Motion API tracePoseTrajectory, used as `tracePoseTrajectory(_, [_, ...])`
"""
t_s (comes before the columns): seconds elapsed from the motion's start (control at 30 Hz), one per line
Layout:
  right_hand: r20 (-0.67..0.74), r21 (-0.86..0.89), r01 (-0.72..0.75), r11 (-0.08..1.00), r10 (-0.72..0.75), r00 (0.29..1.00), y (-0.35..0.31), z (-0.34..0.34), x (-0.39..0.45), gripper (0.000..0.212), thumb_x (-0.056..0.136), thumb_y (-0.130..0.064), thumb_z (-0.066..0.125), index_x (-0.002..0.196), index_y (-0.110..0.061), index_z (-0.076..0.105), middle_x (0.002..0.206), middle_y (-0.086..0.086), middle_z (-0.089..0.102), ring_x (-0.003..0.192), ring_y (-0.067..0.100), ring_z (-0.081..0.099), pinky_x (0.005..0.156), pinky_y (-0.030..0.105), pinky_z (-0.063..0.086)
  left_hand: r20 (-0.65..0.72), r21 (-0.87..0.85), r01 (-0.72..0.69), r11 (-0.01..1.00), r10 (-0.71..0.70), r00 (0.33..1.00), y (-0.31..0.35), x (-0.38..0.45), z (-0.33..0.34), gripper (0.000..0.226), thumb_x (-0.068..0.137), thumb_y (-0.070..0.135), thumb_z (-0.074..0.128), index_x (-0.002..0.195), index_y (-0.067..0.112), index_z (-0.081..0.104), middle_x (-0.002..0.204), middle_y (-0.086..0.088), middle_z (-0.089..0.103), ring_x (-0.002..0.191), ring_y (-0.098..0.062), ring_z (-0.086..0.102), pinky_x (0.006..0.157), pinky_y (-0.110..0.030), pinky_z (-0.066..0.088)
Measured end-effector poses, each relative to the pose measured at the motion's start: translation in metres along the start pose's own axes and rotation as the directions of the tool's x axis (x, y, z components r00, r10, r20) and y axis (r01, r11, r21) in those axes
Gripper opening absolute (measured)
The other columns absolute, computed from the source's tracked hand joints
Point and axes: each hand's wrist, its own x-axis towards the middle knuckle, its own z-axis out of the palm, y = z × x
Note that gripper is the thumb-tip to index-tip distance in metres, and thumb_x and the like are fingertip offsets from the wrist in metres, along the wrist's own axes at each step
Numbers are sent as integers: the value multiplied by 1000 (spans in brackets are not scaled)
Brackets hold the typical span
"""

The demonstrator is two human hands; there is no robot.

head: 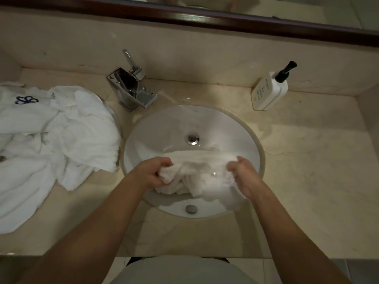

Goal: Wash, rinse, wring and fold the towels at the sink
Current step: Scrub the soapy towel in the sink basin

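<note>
A wet white towel (202,173) lies bunched in the near half of the round white sink (231,128). My left hand (152,171) grips the towel's left end with curled fingers. My right hand (243,173) grips its right end, and the cloth stretches between the two hands. The drain (193,138) sits bare beyond the towel. A heap of white towels (61,136), one with a blue emblem, lies on the counter left of the sink.
A chrome faucet (133,89) stands at the sink's back left; I see no water running from it. A white pump bottle (270,89) stands at the back right on the beige marble counter (307,160). A dark-framed mirror (205,17) runs along the wall.
</note>
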Motion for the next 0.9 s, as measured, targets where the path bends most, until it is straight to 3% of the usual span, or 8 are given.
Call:
tracePoseTrajectory(0.1, [149,534,-26,845,-64,987,-12,-18,-6,76,47,3,63,122,12,57,120,28,61,111,41,62,103,54,46,97,-50,-70,996,75,992,-9,-9,-4,15,79,-6,51,91,-2,58,81,-16,67,67,-25,66,75,-37,55])
tracePoseTrajectory(0.17, [206,675,-94,732,-65,976,-20,-28,-11,80,49,-2,64,128,5,55,129,25,60,124,40,55,111,54,38,132,-159,-130,979,151,980,-8,-8,-7,39,68,-6,53,107,-6,59,106,-19,65,82,-30,68,73,-37,59])
tracePoseTrajectory(0.23, [236,659,-125,742,-45,971,-28,-24,-19,64,66,-11,60,129,2,57,128,21,59,123,37,55,114,51,36,165,-250,-164,954,209,964,-4,-11,-4,56,66,-4,51,122,-4,57,123,-19,61,104,-35,63,85,-41,57])
tracePoseTrajectory(0.43, [257,344,-425,838,351,900,-3,12,-24,51,85,-26,67,130,-2,64,110,17,72,95,32,70,89,43,55,209,-336,-234,912,315,926,9,-20,5,65,64,28,80,122,3,64,118,-18,63,105,-33,64,97,-43,49])
tracePoseTrajectory(0.57, [118,334,-185,924,154,981,-50,48,-15,31,97,-25,61,115,0,68,98,15,75,85,25,72,76,35,56,92,-25,-375,927,376,922,14,-28,45,23,93,35,64,92,11,64,87,-9,66,77,-21,65,75,-33,53])
tracePoseTrajectory(0.63, [53,183,26,983,-37,998,-76,74,-26,32,101,-29,56,117,-3,65,106,13,71,93,24,69,73,30,56,-44,151,-503,851,515,856,15,-30,72,24,97,33,57,93,11,67,97,-14,72,80,-22,68,74,-33,53])
tracePoseTrajectory(0.73, [39,-92,306,947,-304,952,-85,98,-54,29,100,-33,56,121,-13,56,103,-1,63,93,12,62,72,24,51,-118,308,-609,731,665,738,13,-37,95,38,100,43,47,99,12,69,93,-10,73,83,-22,68,65,-29,50])
tracePoseTrajectory(0.9, [11,-168,525,834,-531,847,-72,95,-49,11,98,-24,59,103,-15,57,89,-5,61,79,7,60,73,27,53,-86,472,-628,618,742,665,-11,-56,99,48,103,48,37,106,13,69,92,-6,71,86,-19,68,73,-30,55])
